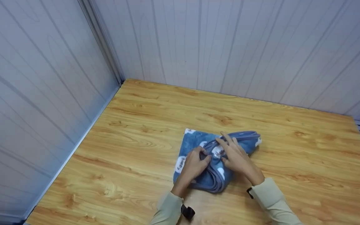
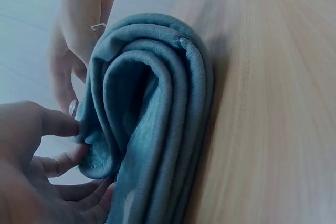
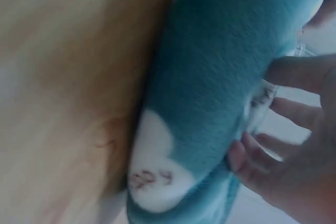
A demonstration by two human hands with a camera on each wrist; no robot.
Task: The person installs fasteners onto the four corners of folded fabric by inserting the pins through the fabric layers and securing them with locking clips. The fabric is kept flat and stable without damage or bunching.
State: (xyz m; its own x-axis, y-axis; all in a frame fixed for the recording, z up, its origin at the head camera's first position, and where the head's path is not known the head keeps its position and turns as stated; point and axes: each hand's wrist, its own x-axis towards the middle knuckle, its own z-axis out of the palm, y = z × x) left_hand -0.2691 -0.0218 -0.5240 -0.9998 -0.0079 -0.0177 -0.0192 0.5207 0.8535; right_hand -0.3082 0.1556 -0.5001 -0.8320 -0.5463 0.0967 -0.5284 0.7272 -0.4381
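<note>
A blue, plush towel (image 1: 195, 139) with white patches and the word "Happy" lies folded in several layers on the wooden table. Its bound edges curl over in a loop, seen close in the left wrist view as a stacked fold (image 2: 157, 72). My left hand (image 1: 195, 164) pinches the turned-over edge between thumb and fingers (image 2: 63, 124). Across the fold, my right hand (image 1: 236, 154) rests on the towel with its fingers spread, thumb against the cloth. In the right wrist view, the rounded outer side of the towel (image 3: 210, 66) stands beside the fingertips (image 3: 236, 153).
The wood-grain table (image 1: 130, 125) extends around the towel on all sides. Pale panel walls (image 1: 180, 43) rise along its back and left edges, with a metal post (image 1: 101, 40) in the corner. Dark straps (image 1: 187, 212) show at the beige sleeve cuffs.
</note>
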